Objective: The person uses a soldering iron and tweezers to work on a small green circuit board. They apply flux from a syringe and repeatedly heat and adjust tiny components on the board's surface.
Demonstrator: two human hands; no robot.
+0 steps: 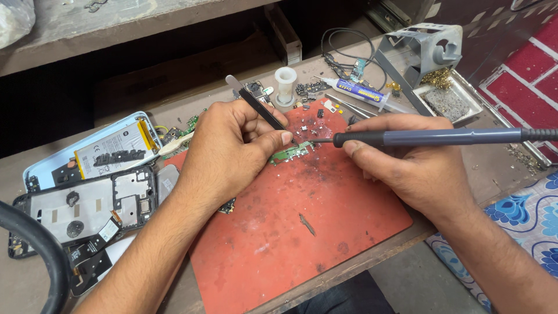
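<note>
— Gripping what, exactly?

— Left hand (229, 148) is pinching black tweezers (261, 109), fingers clamped on them; their tips are dipping behind the thumb, so I cannot tell what they are touching. Right hand (410, 166) is wrapping tight around a dark soldering iron (430, 137), whose cord end is running off the right edge.

— And the board?

— Small green circuit board (290, 153) is lying on the red mat (290, 232), just beside the left thumb, with the iron's tip meeting its right end. Tiny parts are scattering above it, too small to name.

— Anything else?

— An opened phone frame (87, 203) is sitting on the surface (192, 285) at left, partly cut by a black cable (35, 244)
</note>
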